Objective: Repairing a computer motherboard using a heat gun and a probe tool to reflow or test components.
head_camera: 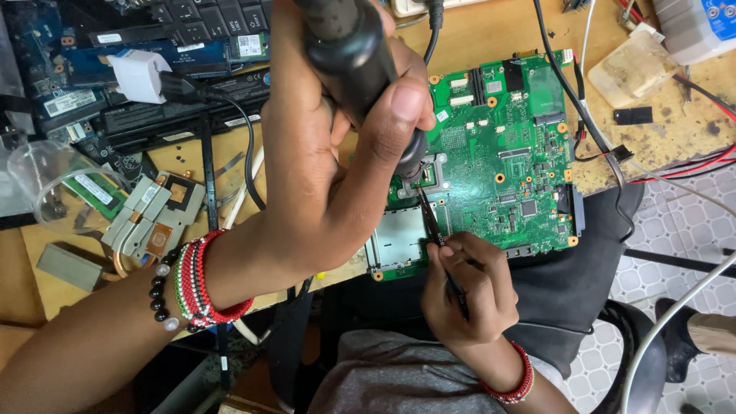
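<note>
- Head view: left hand (322,153) is gripping a black heat tool (360,61), fingers clamped, over the green circuit board (506,153).
- Right hand (464,295) is pinching tweezers (431,222) at the worktop's front edge; steadiness is mattering most here.

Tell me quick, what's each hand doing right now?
Left hand: closed around a black heat tool aimed at the green board.
Right hand: closed on tweezers.

1. We see 2 white rectangular labels (67,102) on dark laptop boards at the upper left.
2. We spot a blue-and-white package (701,24) at the upper right corner.
</note>
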